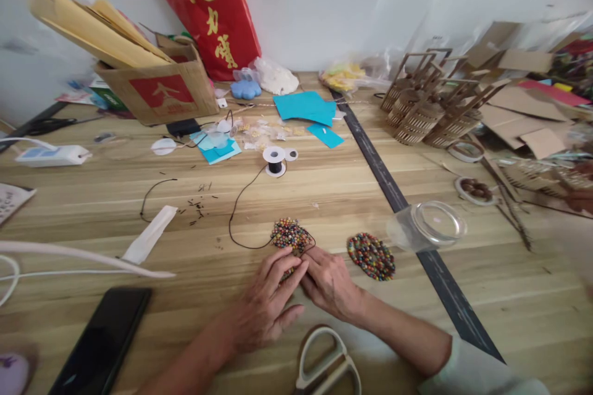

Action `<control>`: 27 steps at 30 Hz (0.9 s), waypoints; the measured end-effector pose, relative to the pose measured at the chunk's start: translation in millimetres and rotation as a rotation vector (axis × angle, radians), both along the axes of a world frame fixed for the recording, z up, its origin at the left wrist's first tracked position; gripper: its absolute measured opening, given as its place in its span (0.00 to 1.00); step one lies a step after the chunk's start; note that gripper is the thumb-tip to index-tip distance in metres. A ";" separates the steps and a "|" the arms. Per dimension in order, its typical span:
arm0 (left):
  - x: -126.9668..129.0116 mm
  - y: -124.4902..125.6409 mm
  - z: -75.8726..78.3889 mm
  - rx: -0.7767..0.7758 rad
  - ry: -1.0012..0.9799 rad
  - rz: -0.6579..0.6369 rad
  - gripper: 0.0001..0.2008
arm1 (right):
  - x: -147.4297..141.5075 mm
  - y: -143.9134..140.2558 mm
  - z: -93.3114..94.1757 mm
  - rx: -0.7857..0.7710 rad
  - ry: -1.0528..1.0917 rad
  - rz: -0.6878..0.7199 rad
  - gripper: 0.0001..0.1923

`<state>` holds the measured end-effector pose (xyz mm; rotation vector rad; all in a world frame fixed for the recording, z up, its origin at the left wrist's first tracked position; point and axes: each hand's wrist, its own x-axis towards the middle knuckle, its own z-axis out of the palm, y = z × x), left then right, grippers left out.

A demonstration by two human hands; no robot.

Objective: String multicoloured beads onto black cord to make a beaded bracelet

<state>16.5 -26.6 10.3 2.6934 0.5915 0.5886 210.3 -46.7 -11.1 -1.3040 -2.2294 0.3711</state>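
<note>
A pile of small multicoloured beads [288, 233] lies on the wooden table in front of my hands. My left hand [272, 297] reaches over its near edge, fingers stretched and thumb apart, with some beads partly hidden under the fingertips. My right hand [332, 279] is closed, its fingers pinched at the end of a thin black cord [235, 229]; the fingertips of both hands meet there. That cord runs in a loose curve back to a white spool [275, 162]. Right of my right hand rests a coil of strung beads [371, 256].
Scissors [328, 361] lie at the near edge, a black phone [102, 339] at lower left. On its side, a clear jar [428, 226] rests across the dark strip [380, 179]. Bamboo baskets [417, 108] stand at back right, a cardboard box [160, 89] at back left.
</note>
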 end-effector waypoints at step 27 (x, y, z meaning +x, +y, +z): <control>-1.4 -0.6 2.7 -0.052 -0.007 -0.076 0.32 | 2.3 -1.0 -1.1 -0.016 0.010 0.008 0.04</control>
